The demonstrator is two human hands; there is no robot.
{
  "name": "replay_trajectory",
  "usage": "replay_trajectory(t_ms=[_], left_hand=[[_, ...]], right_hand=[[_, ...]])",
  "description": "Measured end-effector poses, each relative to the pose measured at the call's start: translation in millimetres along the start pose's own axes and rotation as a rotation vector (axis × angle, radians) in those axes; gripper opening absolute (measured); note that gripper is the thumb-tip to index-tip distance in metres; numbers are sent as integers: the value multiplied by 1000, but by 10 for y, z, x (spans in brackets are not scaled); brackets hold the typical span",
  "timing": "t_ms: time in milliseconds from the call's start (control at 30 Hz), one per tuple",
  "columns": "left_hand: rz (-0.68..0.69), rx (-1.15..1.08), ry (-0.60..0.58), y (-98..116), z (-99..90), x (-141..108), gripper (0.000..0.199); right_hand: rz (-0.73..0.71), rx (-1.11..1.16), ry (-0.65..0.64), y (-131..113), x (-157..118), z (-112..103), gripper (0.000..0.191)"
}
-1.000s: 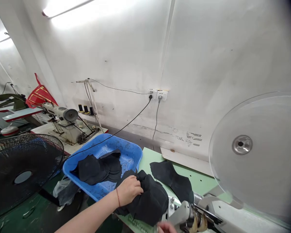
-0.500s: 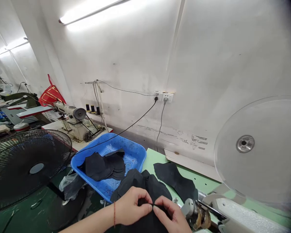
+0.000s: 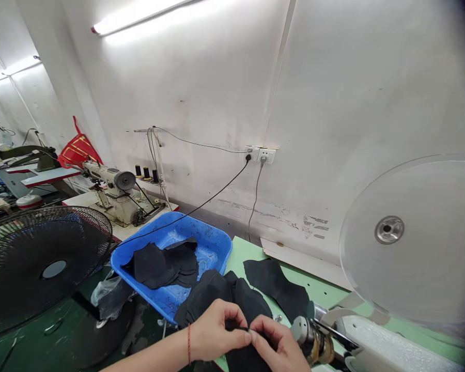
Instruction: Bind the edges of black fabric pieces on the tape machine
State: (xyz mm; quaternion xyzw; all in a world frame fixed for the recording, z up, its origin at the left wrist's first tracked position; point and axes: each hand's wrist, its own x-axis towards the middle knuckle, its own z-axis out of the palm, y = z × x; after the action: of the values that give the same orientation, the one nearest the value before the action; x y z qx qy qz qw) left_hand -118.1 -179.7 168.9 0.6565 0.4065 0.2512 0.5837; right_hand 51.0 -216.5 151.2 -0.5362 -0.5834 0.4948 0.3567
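My left hand (image 3: 220,330) and my right hand (image 3: 277,343) meet at the bottom centre, thumbs and forefingers pinched close together on the edge of a black fabric piece (image 3: 245,360). The piece hangs down below my fingers, and its lower part runs out of the picture. Just behind my hands lies a pile of black fabric pieces (image 3: 205,297), between the blue tub and the green table. Close to the right of my right hand is the metal end of a sewing machine (image 3: 310,336).
Left of the pile, a blue tub (image 3: 217,256) holds more black pieces. Another black piece (image 3: 278,284) lies on the green table (image 3: 238,253). A black fan (image 3: 42,268) stands at left. A second sewing machine (image 3: 118,191) is farther back. A clear disc (image 3: 418,206) rises at right.
Both hands have shifted slightly right, still pinching the fabric. The held black piece now hangs more to the right, and a bit of green surface shows beside it.
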Motion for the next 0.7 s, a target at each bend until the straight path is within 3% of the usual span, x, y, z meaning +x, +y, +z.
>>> replay_trajectory(t_ms=[200,400,600,700], left_hand=[[-6,-244,-29,-122,66,59,19],[-27,-246,165,-137,251,108,10],[-50,-194,30,-98,296,102,14],[-79,-47,42,-42,302,96,12]], right_hand=[[21,61,3,20,-25,-9,33],[27,166,49,94,-23,5,39],[46,187,82,142,-104,-91,37],[2,90,103,98,-161,-137,28]])
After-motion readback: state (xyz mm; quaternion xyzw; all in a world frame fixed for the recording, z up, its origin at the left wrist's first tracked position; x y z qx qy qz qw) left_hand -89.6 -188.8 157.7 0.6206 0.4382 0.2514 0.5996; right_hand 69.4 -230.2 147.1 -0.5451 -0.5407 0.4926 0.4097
